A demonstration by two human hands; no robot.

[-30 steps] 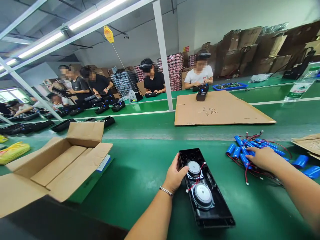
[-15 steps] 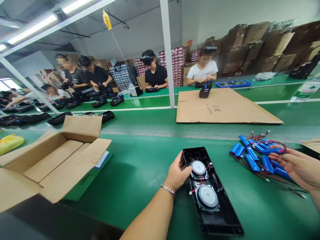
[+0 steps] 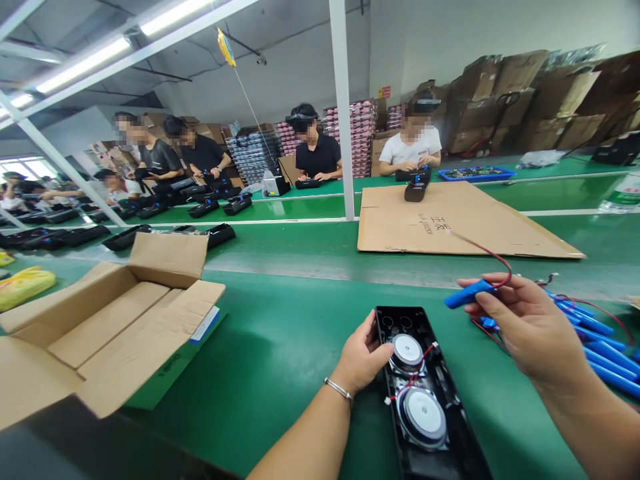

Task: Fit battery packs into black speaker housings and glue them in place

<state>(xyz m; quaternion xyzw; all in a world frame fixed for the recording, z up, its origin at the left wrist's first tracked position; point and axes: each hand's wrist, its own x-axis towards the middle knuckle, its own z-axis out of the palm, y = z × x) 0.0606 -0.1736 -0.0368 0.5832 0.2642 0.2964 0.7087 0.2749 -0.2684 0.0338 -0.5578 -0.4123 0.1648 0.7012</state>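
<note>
My left hand (image 3: 361, 357) grips the left edge of a black speaker housing (image 3: 463, 440), its thumb over the rim beside the upper speaker driver (image 3: 407, 351). A second driver (image 3: 424, 415) sits below it, and thin red wires with white plugs lie across both. Between thumb and fingers, my right hand (image 3: 533, 327) pinches a blue battery pack (image 3: 466, 294) in the air, right of the housing's top end. A red lead (image 3: 493, 250) curves up from the pack. Under and behind my right wrist lies a pile of blue battery packs (image 3: 613, 360), partly hidden.
An open cardboard box (image 3: 170, 259) stands on the green bench (image 3: 280, 333) at left. Ahead lies a flat cardboard sheet (image 3: 470, 220) with a black housing (image 3: 416, 189) on it. Several co-workers sit or stand across the line, beyond a white post (image 3: 342, 113).
My right hand has lifted a blue battery pack from the pile and moved it left toward the housing. My left hand keeps its hold on the housing. The view has shifted slightly.
</note>
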